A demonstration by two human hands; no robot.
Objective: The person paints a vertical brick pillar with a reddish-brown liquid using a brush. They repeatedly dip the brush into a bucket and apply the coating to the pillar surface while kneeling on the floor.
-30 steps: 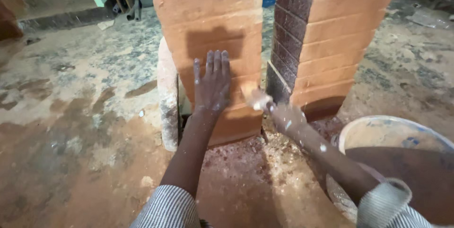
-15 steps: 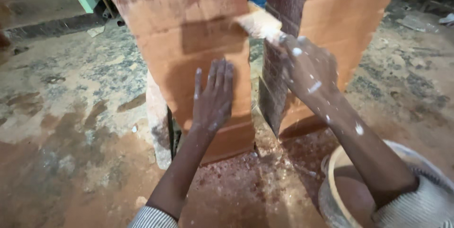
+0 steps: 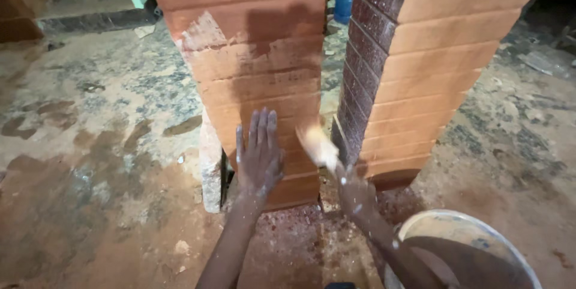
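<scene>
Okay, your left hand point(image 3: 259, 156) lies flat with fingers spread on the orange grooved panel point(image 3: 258, 79) at frame centre, while your right hand point(image 3: 354, 193) is closed around a blurred brush point(image 3: 318, 146) just right of it, bucket point(image 3: 468, 253) lower right.

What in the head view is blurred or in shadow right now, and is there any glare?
Head view: the brush in the right hand is motion-smeared; the left hand, flat on the orange slab, is sharper. A dark patch, shadow or wet paint, marks the slab's upper part. Light is soft, with no glare. The bucket is cut off at the frame's lower edge.
</scene>
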